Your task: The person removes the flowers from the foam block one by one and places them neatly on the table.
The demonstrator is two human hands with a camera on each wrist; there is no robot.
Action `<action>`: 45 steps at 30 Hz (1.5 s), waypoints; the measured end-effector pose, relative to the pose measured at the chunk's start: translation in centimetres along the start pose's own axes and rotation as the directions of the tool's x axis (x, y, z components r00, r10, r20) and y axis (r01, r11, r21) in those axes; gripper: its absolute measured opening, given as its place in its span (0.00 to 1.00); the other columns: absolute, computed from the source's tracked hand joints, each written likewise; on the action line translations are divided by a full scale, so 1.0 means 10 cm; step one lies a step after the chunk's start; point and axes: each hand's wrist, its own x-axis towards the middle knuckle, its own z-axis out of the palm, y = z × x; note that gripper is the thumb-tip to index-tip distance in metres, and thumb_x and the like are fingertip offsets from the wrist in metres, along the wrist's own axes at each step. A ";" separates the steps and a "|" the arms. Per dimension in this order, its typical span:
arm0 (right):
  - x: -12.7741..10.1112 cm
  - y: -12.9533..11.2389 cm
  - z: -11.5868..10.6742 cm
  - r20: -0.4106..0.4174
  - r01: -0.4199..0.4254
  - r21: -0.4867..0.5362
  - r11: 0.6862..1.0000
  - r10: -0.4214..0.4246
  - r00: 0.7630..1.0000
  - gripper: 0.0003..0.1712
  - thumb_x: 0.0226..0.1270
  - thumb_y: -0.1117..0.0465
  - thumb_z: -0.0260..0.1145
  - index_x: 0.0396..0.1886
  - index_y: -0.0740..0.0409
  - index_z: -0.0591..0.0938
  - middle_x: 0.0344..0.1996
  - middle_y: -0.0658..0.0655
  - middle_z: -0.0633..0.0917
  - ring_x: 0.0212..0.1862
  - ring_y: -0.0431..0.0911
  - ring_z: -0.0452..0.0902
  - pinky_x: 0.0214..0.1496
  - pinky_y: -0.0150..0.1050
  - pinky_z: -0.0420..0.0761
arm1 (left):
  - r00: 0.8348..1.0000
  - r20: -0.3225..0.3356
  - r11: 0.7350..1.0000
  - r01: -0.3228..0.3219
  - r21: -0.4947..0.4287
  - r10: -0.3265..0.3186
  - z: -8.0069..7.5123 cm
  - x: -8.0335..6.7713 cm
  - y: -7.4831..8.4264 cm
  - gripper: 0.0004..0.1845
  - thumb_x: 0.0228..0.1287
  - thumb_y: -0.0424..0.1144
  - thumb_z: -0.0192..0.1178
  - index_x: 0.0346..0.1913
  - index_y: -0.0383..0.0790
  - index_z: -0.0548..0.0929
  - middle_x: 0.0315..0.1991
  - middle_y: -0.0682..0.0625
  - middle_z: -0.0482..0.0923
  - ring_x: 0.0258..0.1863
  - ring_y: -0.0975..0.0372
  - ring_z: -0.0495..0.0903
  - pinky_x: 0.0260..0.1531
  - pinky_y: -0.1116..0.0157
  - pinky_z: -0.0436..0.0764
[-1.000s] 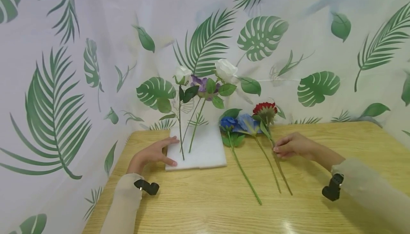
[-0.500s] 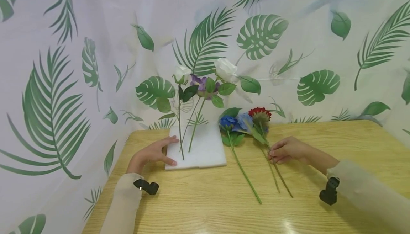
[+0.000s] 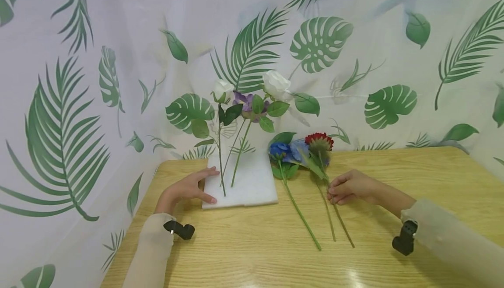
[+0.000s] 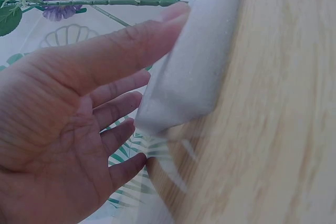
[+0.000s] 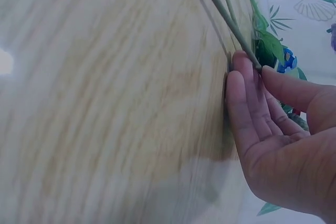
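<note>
The right hand (image 3: 350,186) pinches the thin stem of the red flower (image 3: 320,147) between thumb and fingertips, so there is almost no gap there. The left hand (image 3: 188,188) is spread wide, with its thumb at the near left corner of the white block (image 3: 256,191) and its fingers along the left edge. It does not squeeze anything.

The red flower should be very light. Its stem looks stiff with a little bend, and a bit smooth, so it might turn in the fingers. The head looks soft and could get squashed, so the stem is the best place to hold. The flower slants above the right part of the desk (image 3: 252,244), head toward the far edge, stem end toward the near edge. I cannot tell if that end touches the wood.

The red head partly covers a pale blue flower (image 3: 300,150). Just left of that lies a dark blue flower (image 3: 280,150), close to the block's right edge. The block looks like soft foam. A small white rose (image 3: 223,91), a big white rose (image 3: 277,84) and a purple flower (image 3: 245,100) stand in it, leaning a little.
</note>
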 end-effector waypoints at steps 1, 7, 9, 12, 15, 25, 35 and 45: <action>0.00 0.00 -0.01 -0.010 -0.004 -0.004 1.000 0.004 1.000 0.21 0.75 0.63 0.63 0.56 0.79 0.78 0.39 0.56 0.91 0.38 0.42 0.88 0.46 0.38 0.89 | 1.000 0.000 1.000 -0.001 0.001 0.001 0.00 0.00 0.00 0.51 0.52 0.41 0.80 0.78 0.42 0.63 0.84 0.42 0.46 0.83 0.44 0.39 0.79 0.39 0.47; -0.02 0.00 -0.04 -0.056 -0.028 -0.012 1.000 0.028 0.998 0.22 0.75 0.63 0.64 0.57 0.79 0.78 0.39 0.55 0.91 0.38 0.42 0.88 0.46 0.39 0.89 | 1.000 0.002 1.000 -0.008 0.001 0.008 -0.01 0.00 0.00 0.52 0.52 0.41 0.80 0.78 0.42 0.63 0.84 0.42 0.45 0.83 0.44 0.40 0.79 0.39 0.48; -0.03 -0.01 -0.06 -0.067 -0.034 -0.010 0.999 0.034 0.997 0.22 0.74 0.63 0.64 0.57 0.78 0.78 0.39 0.56 0.91 0.38 0.43 0.88 0.45 0.39 0.89 | 1.000 0.003 1.000 -0.010 -0.001 0.010 -0.01 0.01 0.00 0.52 0.52 0.41 0.80 0.78 0.42 0.63 0.84 0.42 0.45 0.83 0.43 0.40 0.79 0.39 0.48; -0.04 -0.01 -0.08 -0.085 -0.044 0.005 0.999 0.045 0.995 0.23 0.74 0.63 0.64 0.58 0.79 0.77 0.39 0.56 0.91 0.38 0.43 0.88 0.44 0.39 0.89 | 1.000 0.005 1.000 -0.011 -0.005 0.011 -0.01 0.01 0.00 0.52 0.52 0.41 0.80 0.79 0.42 0.63 0.84 0.42 0.45 0.83 0.43 0.40 0.79 0.39 0.48; -0.05 -0.02 -0.10 -0.100 -0.052 0.015 0.999 0.053 0.994 0.23 0.74 0.63 0.64 0.59 0.79 0.76 0.38 0.55 0.91 0.37 0.42 0.88 0.43 0.39 0.90 | 1.000 0.005 1.000 -0.009 -0.002 0.009 -0.01 0.01 -0.01 0.52 0.52 0.41 0.80 0.79 0.42 0.63 0.84 0.42 0.45 0.83 0.43 0.40 0.79 0.39 0.48; -0.06 0.00 -0.13 -0.100 -0.086 0.012 0.996 0.087 0.991 0.18 0.73 0.65 0.65 0.53 0.76 0.80 0.36 0.55 0.91 0.36 0.42 0.88 0.42 0.38 0.89 | 1.000 0.003 1.000 -0.016 0.019 0.016 -0.01 -0.01 0.01 0.51 0.53 0.41 0.79 0.78 0.41 0.63 0.83 0.41 0.46 0.83 0.44 0.41 0.79 0.39 0.49; -0.05 0.04 -0.20 -0.125 -0.103 -0.046 0.994 0.096 0.987 0.25 0.71 0.64 0.67 0.59 0.80 0.76 0.34 0.52 0.91 0.36 0.43 0.89 0.42 0.37 0.89 | 1.000 0.003 0.999 -0.021 0.033 0.020 -0.01 -0.01 0.03 0.51 0.52 0.42 0.79 0.78 0.41 0.63 0.83 0.41 0.48 0.83 0.43 0.42 0.79 0.38 0.49; -0.03 0.07 -0.19 -0.135 -0.062 -0.134 0.989 0.044 0.990 0.22 0.68 0.61 0.71 0.53 0.74 0.83 0.32 0.52 0.91 0.35 0.42 0.89 0.40 0.37 0.89 | 1.000 0.001 0.999 -0.019 0.027 0.019 0.00 0.00 0.00 0.51 0.53 0.42 0.79 0.78 0.41 0.63 0.83 0.41 0.47 0.83 0.43 0.41 0.79 0.39 0.49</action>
